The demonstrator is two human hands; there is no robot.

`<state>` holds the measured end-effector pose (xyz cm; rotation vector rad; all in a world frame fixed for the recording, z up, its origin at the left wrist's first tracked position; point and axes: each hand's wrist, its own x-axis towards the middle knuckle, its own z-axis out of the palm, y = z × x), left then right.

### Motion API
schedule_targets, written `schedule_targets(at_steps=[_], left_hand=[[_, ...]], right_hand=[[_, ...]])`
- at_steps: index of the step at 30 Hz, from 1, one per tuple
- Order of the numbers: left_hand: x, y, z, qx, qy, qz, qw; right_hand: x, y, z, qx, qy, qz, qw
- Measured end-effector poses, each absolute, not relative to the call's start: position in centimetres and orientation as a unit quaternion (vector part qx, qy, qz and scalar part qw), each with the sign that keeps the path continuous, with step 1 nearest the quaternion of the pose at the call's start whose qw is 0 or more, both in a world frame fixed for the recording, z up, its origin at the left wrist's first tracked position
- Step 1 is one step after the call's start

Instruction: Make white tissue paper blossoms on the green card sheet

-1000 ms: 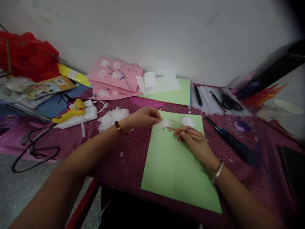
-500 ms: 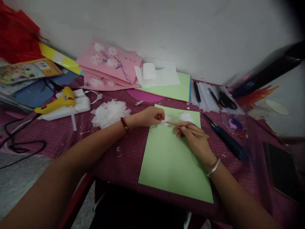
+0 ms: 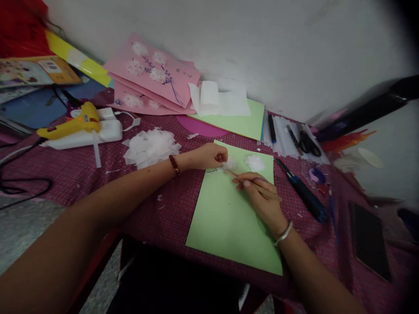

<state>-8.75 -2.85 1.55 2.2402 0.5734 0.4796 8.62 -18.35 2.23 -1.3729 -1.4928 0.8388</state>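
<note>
A sheet of light green paper (image 3: pixel 225 222) lies before me on the table. My left hand (image 3: pixel 214 156) is closed over its upper left corner, fingertips pinched; what they hold, if anything, is hidden. Just right of those fingers is a white tissue tuft (image 3: pixel 230 163). My right hand (image 3: pixel 258 192) grips a slim wooden stick (image 3: pixel 263 191), whose thin tip points toward the left fingertips, slightly below them. Another fluffy white tissue tuft (image 3: pixel 255 162) sits near the sheet's upper right corner. To the left, behind my left wrist, is a heap of white tissue pieces (image 3: pixel 150 148).
A yellow glue gun (image 3: pixel 73 122) rests on a white power strip (image 3: pixel 109 133). Pink flower cards (image 3: pixel 150 76) and a tissue roll (image 3: pixel 209 97) lie at the back. On the right are a utility knife (image 3: pixel 306 196), scissors (image 3: pixel 309 144), pens and a dark flat device (image 3: pixel 369 240).
My right hand and the stick have moved down and back from the left fingertips. More of the tuft beside my left hand shows. The whole view has shifted a little.
</note>
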Motion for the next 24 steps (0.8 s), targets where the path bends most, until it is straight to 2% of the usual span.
schedule_targets(at_steps=[9,14,20,24], left_hand=[[-8.7,-2.9,1.7,0.876,0.229,0.171,0.388],[-8.9,-3.0,1.7,0.864,0.249,0.215,0.381],[-9.3,-2.9,1.1,0.841,0.264,0.246,0.403],[-9.5,-2.5,0.4,0.843,0.266,0.242,0.399]], right_hand=[[8.4,-18.2,0.8,-0.572,-0.658,0.258,0.417],[8.2,-18.1,0.9,-0.576,-0.675,0.23,0.399],[8.2,-18.1,0.6,-0.525,-0.727,0.185,0.401],[8.1,-18.3,0.6,-0.5,-0.767,0.163,0.368]])
